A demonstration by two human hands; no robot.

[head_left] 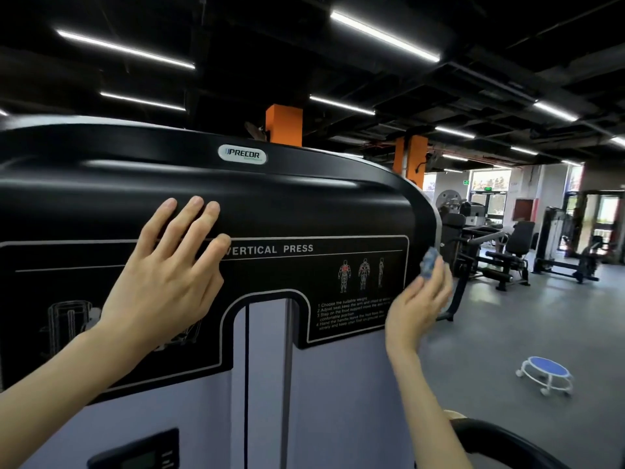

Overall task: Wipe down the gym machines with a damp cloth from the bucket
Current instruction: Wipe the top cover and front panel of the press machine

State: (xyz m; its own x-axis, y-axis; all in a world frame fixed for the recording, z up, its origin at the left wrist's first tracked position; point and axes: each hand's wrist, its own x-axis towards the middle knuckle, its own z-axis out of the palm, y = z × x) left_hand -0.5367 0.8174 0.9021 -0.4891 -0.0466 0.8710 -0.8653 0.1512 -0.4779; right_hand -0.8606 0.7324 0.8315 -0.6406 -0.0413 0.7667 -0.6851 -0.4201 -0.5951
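At far left, left hand [165, 282] flat against the black upper panel of the machine [304, 204], fingers straight and slightly spread, palm on the panel, nothing held. Beneath that palm, a white line drawing, partly covered. Above and to the right, an oval Precor badge [242, 154] near the panel's top edge. Just right of the fingertips, the printed label [269, 249] reading VERTICAL PRESS, then three small muscle figures [362, 274] and a block of numbered instructions below them. Under the black panel, a pale grey shroud with a dark vertical slot.

At the panel's rounded right edge, right hand [417, 302] raised, fingers curled and pinching a small bunched blue cloth [429, 262]. Cloth right at the panel's edge; contact with the surface unclear.

Behind, an orange column [283, 125] rising to the dark ceiling. Further right, other black machines [507, 255] well apart on the grey floor [490, 340], and nearer, a low round stool [547, 370] with a blue seat and white wheeled frame.
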